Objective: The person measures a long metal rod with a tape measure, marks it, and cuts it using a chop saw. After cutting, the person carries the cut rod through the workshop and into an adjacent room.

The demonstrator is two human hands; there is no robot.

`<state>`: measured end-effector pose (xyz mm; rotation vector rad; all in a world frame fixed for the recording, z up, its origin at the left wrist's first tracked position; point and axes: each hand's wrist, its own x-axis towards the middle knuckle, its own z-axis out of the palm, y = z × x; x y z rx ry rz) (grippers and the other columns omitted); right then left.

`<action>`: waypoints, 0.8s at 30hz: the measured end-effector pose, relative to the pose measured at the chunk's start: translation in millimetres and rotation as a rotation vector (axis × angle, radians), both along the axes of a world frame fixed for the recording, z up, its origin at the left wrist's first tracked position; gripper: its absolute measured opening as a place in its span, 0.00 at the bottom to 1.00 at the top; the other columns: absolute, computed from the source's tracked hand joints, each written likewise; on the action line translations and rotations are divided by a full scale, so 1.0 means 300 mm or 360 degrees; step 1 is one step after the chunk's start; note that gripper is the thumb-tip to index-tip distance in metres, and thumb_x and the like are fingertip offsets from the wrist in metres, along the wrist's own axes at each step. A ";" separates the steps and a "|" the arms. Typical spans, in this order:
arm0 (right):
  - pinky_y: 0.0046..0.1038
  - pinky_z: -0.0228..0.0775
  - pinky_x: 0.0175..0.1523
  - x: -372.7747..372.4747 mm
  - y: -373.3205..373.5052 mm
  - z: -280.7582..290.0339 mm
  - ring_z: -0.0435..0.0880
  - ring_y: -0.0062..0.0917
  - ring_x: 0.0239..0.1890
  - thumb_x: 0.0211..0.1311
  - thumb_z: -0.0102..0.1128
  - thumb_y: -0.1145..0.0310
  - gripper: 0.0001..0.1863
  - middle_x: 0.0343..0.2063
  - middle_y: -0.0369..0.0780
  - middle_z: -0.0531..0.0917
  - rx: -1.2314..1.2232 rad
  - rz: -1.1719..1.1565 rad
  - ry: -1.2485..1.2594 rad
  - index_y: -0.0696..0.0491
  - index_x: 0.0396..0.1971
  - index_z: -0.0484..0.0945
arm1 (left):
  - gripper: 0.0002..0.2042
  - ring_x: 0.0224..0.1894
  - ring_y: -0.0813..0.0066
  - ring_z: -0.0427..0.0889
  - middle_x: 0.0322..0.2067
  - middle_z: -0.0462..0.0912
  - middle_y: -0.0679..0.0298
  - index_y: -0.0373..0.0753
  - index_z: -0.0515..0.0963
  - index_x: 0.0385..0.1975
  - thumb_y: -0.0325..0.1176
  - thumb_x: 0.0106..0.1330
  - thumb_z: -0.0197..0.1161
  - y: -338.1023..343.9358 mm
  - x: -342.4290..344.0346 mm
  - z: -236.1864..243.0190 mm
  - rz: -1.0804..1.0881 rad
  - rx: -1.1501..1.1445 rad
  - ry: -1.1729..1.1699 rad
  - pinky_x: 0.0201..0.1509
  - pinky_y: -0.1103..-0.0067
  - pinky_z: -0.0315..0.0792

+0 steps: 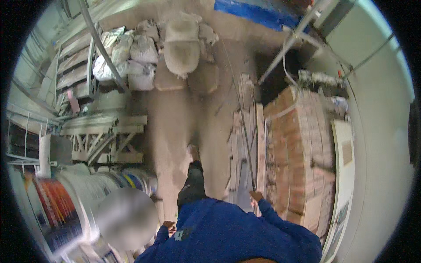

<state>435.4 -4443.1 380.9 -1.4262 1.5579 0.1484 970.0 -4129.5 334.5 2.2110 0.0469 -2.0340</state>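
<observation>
My right hand (255,196) is low in front of me, beside a stack of cartons. Its fingers look curled. A thin dark line, like a cable or rod (248,151), runs down from ahead to that hand; whether I grip it is unclear. At my left side hangs my left hand (168,224), partly hidden by the blue sleeve. Something pale shows beside its fingers, too blurred to name. One of my feet (193,152) is forward on the dusty floor (175,125).
Strapped cartons (298,153) and long boards (259,140) line the right. Wrapped rolls (79,188) and wooden frames (105,140) stand left. Filled sacks (142,48) and a pale sack-like bundle (182,46) lie ahead. A slanting metal pole (287,44) rises ahead right.
</observation>
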 end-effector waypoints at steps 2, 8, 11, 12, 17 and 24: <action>0.39 0.77 0.32 0.112 -0.287 0.004 0.83 0.31 0.28 0.64 0.49 0.42 0.30 0.33 0.47 0.83 0.0384 -0.0370 0.0027 0.56 0.44 0.79 | 0.20 0.50 0.56 0.74 0.53 0.73 0.55 0.42 0.70 0.52 0.47 0.66 0.49 -0.365 0.271 -0.027 -0.0211 -0.0094 -0.0115 0.49 0.64 0.69; 0.35 0.67 0.20 0.423 -0.931 0.076 0.75 0.30 0.15 0.60 0.57 0.44 0.26 0.18 0.42 0.75 0.0308 -0.0722 0.0001 0.56 0.29 0.73 | 0.24 0.58 0.55 0.72 0.60 0.69 0.53 0.42 0.67 0.60 0.47 0.67 0.47 -1.830 1.022 0.087 -0.1445 -0.0502 -0.1012 0.60 0.65 0.68; 0.33 0.62 0.13 0.545 -1.280 0.056 0.71 0.28 0.09 0.60 0.60 0.46 0.26 0.09 0.39 0.70 0.0134 -0.0640 -0.0049 0.56 0.17 0.71 | 0.13 0.48 0.54 0.76 0.45 0.78 0.57 0.40 0.77 0.40 0.41 0.65 0.51 -2.629 1.252 0.217 -0.2056 -0.1678 -0.1958 0.47 0.62 0.73; 0.32 0.61 0.13 0.578 -1.392 0.047 0.70 0.28 0.09 0.60 0.60 0.46 0.27 0.09 0.39 0.70 0.0080 -0.0576 -0.0151 0.56 0.18 0.71 | 0.14 0.40 0.65 0.81 0.41 0.80 0.54 0.39 0.76 0.33 0.44 0.60 0.59 -2.886 1.288 0.256 -0.1476 -0.1614 -0.1828 0.36 0.66 0.77; 0.39 0.72 0.24 0.795 -1.999 0.062 0.77 0.35 0.16 0.60 0.56 0.42 0.29 0.15 0.45 0.76 0.0343 -0.0625 -0.0242 0.59 0.30 0.75 | 0.12 0.34 0.61 0.80 0.35 0.81 0.56 0.40 0.77 0.33 0.42 0.61 0.58 -3.655 1.397 0.398 -0.1348 -0.1796 -0.1574 0.34 0.65 0.74; 0.35 0.77 0.36 1.195 -2.987 0.308 0.83 0.37 0.32 0.54 0.59 0.37 0.42 0.29 0.50 0.81 0.0238 -0.0489 0.0194 0.72 0.39 0.74 | 0.11 0.36 0.52 0.78 0.31 0.80 0.53 0.37 0.78 0.34 0.37 0.61 0.53 -3.609 1.460 0.435 -0.1697 -0.1523 -0.1525 0.42 0.60 0.72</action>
